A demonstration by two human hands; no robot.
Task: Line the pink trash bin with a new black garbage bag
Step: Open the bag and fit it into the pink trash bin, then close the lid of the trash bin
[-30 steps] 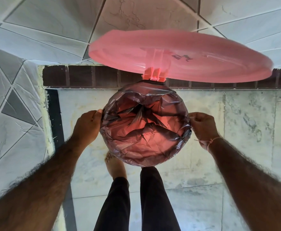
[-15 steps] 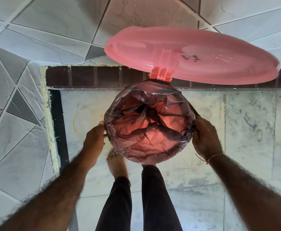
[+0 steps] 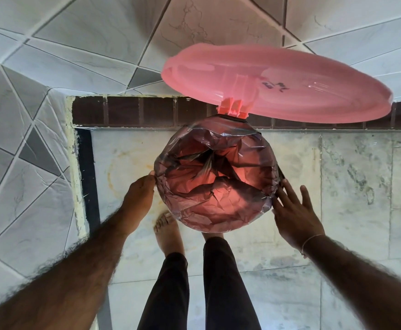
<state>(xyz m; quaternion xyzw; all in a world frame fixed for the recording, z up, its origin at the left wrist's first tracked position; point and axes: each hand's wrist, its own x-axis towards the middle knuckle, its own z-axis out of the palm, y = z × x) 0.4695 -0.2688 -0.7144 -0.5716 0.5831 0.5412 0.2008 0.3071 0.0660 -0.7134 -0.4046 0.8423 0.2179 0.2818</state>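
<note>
The pink trash bin stands on the floor with its round pink lid [image 3: 278, 84] tipped open on the hinge [image 3: 232, 110] at the back. A thin black garbage bag [image 3: 218, 186] lines the inside, and its edge is folded over the whole rim; pink shows through the film. My left hand [image 3: 138, 196] is at the left rim, thumb on the bag's edge, with the fingers hidden down the side. At the right side, my right hand [image 3: 294, 210] has its fingers spread, the tips touching the bag's folded edge.
The bin sits close to a dark brick skirting [image 3: 123, 113] below a grey tiled wall [image 3: 87, 44]. Another tiled wall [image 3: 16, 163] closes the left side. My bare foot [image 3: 168, 232] and dark trouser legs [image 3: 220, 282] stand right in front of the bin on the marble floor [image 3: 349, 186].
Both hands slid down the bin's sides from the rim. My right hand has let go of the bag's edge and spread its fingers. The view shifted, so the bin appears further right.
</note>
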